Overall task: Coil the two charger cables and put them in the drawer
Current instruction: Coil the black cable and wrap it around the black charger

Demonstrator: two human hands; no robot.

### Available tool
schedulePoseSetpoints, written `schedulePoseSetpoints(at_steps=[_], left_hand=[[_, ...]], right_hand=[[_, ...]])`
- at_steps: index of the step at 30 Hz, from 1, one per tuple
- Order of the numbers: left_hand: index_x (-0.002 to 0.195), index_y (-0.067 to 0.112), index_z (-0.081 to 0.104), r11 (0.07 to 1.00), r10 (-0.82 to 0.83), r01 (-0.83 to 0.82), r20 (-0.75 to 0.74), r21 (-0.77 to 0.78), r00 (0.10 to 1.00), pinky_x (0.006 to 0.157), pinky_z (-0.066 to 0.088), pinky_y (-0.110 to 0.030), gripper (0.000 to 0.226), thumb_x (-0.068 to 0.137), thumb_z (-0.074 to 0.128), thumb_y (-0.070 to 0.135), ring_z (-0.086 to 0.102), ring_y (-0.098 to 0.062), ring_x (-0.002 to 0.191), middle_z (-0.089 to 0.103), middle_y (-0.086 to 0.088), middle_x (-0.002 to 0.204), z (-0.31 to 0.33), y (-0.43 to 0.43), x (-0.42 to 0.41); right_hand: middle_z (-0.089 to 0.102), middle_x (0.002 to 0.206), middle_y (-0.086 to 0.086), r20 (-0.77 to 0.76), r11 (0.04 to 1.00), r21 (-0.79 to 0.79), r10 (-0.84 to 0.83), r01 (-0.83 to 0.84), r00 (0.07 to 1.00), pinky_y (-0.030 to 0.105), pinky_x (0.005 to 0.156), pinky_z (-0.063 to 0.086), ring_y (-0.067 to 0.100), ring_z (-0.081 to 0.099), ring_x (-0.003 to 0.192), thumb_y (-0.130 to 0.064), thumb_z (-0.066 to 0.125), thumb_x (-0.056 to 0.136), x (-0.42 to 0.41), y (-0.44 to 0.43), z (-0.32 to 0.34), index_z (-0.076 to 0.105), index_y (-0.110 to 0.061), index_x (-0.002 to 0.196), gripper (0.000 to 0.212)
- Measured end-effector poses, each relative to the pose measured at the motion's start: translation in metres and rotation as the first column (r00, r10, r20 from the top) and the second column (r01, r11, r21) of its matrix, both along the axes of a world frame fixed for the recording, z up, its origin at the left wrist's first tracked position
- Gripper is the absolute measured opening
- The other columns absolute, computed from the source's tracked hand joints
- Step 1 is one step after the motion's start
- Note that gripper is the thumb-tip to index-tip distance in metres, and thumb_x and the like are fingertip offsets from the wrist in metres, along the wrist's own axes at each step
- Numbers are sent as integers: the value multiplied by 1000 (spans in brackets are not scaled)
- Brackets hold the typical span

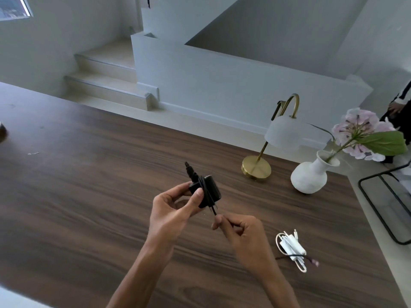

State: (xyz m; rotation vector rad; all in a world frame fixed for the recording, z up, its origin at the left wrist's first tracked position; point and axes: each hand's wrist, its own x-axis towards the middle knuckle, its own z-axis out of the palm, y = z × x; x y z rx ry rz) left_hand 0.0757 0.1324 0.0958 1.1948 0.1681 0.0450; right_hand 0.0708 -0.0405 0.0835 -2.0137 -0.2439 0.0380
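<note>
A black charger (pixel 210 189) with its cable wound around the block is held above the dark wooden table (pixel 89 196). My left hand (pixel 172 210) grips the block, thumb pressed on its side. My right hand (pixel 239 230) pinches the black cable's loose end just below the block. One plug end sticks up past the block at the top left. A white charger (pixel 291 247) lies on the table to the right of my right hand, its cable bundled and bound with a dark tie. No drawer is in view.
A brass lamp (pixel 256 168) with a frosted shade and a white vase (pixel 309 176) holding a pink flower stand at the table's far right. A black wire frame (pixel 384 210) sits on the pale surface beyond the right edge. Another person's hand (pixel 394 107) shows at the far right.
</note>
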Motion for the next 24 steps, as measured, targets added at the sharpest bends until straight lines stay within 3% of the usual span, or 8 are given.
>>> schedulePoseSetpoints(at_steps=[2, 6, 10, 12, 15, 18, 21, 24], left_hand=[[114, 6, 73, 984, 107, -109, 19, 144, 994, 82, 63, -32, 37, 79, 77, 18, 79, -22, 90, 80, -10, 96, -3, -4, 1], [111, 22, 73, 839, 59, -151, 187, 523, 981, 74, 62, -21, 34, 80, 81, 11, 76, -8, 89, 75, 6, 96, -10, -10, 0], [107, 29, 76, 777, -112, 1, 137, 630, 984, 73, 64, -24, 32, 80, 83, 13, 74, -3, 87, 71, 12, 92, -6, -14, -5], [98, 44, 73, 750, -172, 73, 88, 658, 981, 74, 64, -24, 35, 80, 83, 15, 73, -1, 85, 70, 15, 90, 0, -11, -9], [100, 39, 77, 753, -354, 298, -20, 587, 935, 77, 62, -25, 27, 83, 79, 18, 76, -9, 86, 77, 12, 93, 6, 0, -11], [110, 24, 78, 778, -559, 561, -95, 282, 823, 82, 60, -29, 26, 85, 75, 19, 77, -23, 93, 81, -7, 99, 14, 7, -16], [118, 11, 75, 789, -591, 596, -83, 150, 803, 83, 59, -27, 32, 86, 71, 16, 75, -28, 101, 78, -13, 111, 15, 8, -18], [115, 6, 75, 808, -579, 584, -75, 75, 812, 78, 58, -23, 29, 87, 73, 14, 76, -20, 93, 79, -13, 107, 10, 5, -17]], right_hand=[[65, 60, 1, 54, 989, -144, 39, -31, 998, 33, 53, 42, 10, 53, 53, -51, 58, 93, -7, -2, 8, 73, -25, 76, 34], [53, 48, -15, 90, 954, -298, 51, -22, 995, 16, 49, 30, 7, 47, 47, -45, 63, 92, -7, -11, 36, 69, -26, 68, 31], [66, 55, -12, 125, 955, -296, 12, 26, 992, 28, 49, 46, 5, 57, 50, -60, 64, 81, 6, -23, 55, 74, -27, 72, 36], [61, 49, -8, 128, 961, -276, 7, 29, 992, 25, 47, 39, 5, 46, 43, -60, 69, 77, 14, -27, 60, 74, -25, 70, 36], [51, 43, -10, 136, 989, -145, -1, 21, 991, 17, 46, 31, 4, 37, 40, -53, 76, 74, 25, -31, 66, 71, -20, 65, 35], [48, 45, -5, 117, 1000, -10, -7, 8, 993, 21, 47, 30, 6, 36, 44, -53, 74, 75, 34, -27, 59, 66, -14, 61, 42], [51, 52, 12, 81, 998, 60, -17, 12, 997, 27, 51, 34, 12, 41, 50, -64, 65, 76, 35, -18, 44, 60, -10, 59, 56], [50, 52, -5, 24, 991, 137, -9, 5, 1000, 20, 50, 36, 7, 43, 50, -62, 62, 82, 31, -8, 31, 55, -15, 56, 55]])
